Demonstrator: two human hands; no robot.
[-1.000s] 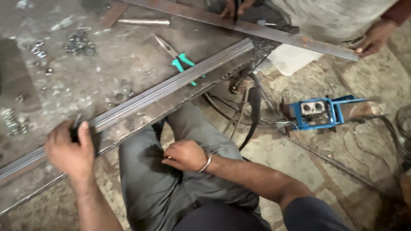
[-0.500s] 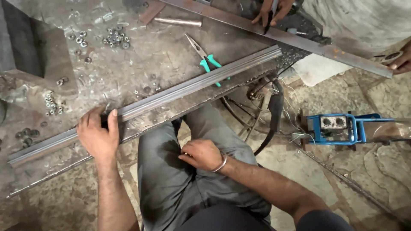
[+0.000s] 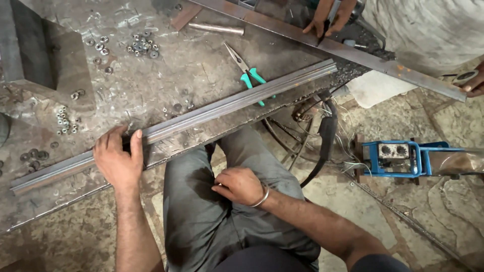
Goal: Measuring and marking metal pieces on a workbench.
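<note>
One steel worktable [image 3: 151,108], scratched and grimy, fills the upper left; a dark metal block [image 3: 27,48] sits at its far left corner. Long grooved steel rail [image 3: 201,117] lies diagonally across the table's near edge, running from lower left up to the right, one end overhanging past the table corner. Second flat steel bar [image 3: 383,65] crosses the top right, with a co-worker's hand [image 3: 327,20] pressing on it and another co-worker hand [image 3: 471,80] at the far right edge. Person's grey-trousered leg [image 3: 212,211] sits below the rail. Blue metal machine [image 3: 398,158] on the stone floor to the right, black cable [image 3: 325,141] looping beside it.

Left hand [image 3: 118,161] is clamped over the rail near its lower-left part, fingers wrapped across the top, thumb up along the side, something small and dark under the palm, can't tell what. Right hand [image 3: 239,186] rests on the thigh, fingers curled loosely, holding nothing visible; metal bangle [image 3: 261,197] on the wrist.

Teal-handled pliers [image 3: 248,75] lie just behind the rail, handles touching it. Short steel rod [image 3: 217,28] near the table's far edge. Loose nuts and washers [image 3: 143,46] scattered in clusters top left.
</note>
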